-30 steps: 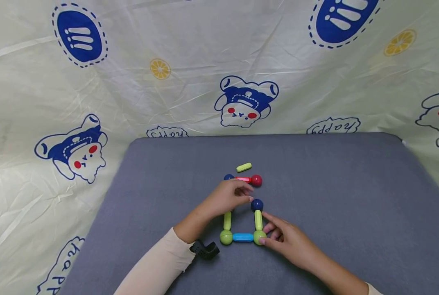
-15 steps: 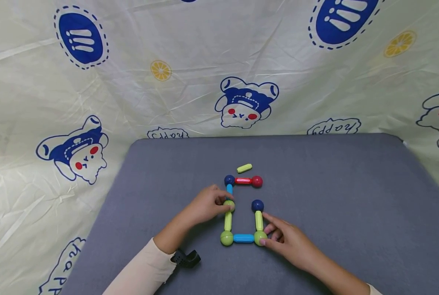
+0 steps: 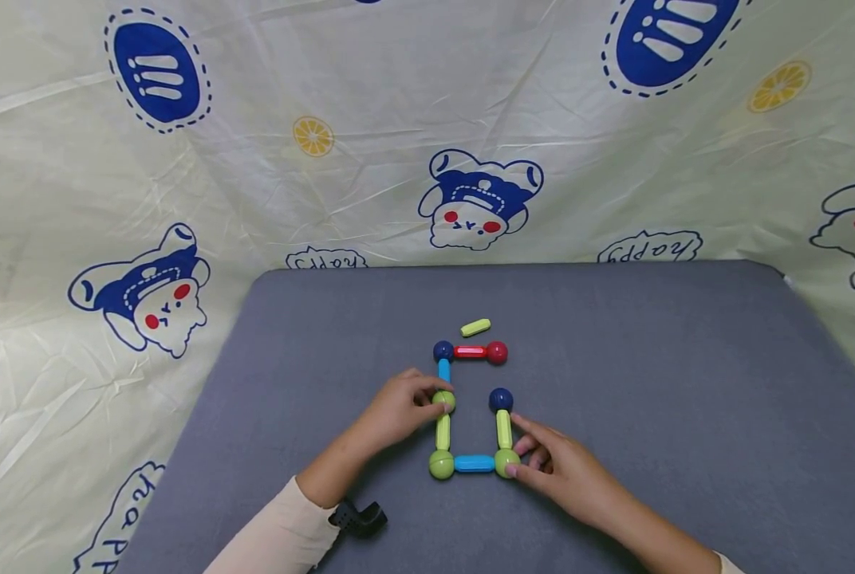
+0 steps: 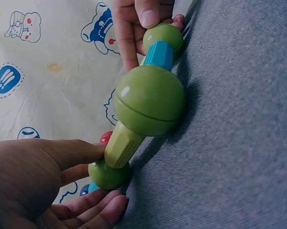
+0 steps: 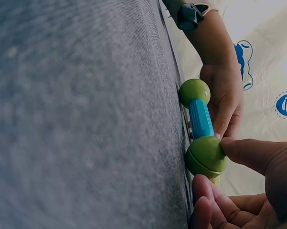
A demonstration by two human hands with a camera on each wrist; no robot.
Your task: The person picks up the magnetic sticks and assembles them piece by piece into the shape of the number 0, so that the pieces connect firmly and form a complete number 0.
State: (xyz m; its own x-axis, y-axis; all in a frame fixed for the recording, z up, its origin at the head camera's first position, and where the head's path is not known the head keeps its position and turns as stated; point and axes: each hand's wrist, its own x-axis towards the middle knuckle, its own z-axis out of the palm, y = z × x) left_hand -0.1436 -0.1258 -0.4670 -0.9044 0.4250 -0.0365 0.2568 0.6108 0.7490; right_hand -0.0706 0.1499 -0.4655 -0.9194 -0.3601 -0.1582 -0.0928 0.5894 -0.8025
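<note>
A green ball (image 3: 443, 401) is pinched by the left hand (image 3: 399, 410); another green ball (image 3: 505, 461) (half hidden) is pinched by the right hand (image 3: 557, 470).

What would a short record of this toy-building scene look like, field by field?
Surface: grey felt-like mat
Build: rods and balls joined in a chain
Left hand: fingers pinch the green plastic ball at the top of the left yellow-green rod
Right hand: fingers touch the green corner ball beside the short blue plastic rod
Loose piece: small yellow-green rod, apart from the chain
Backdrop: cream cartoon-bear cloth
</note>
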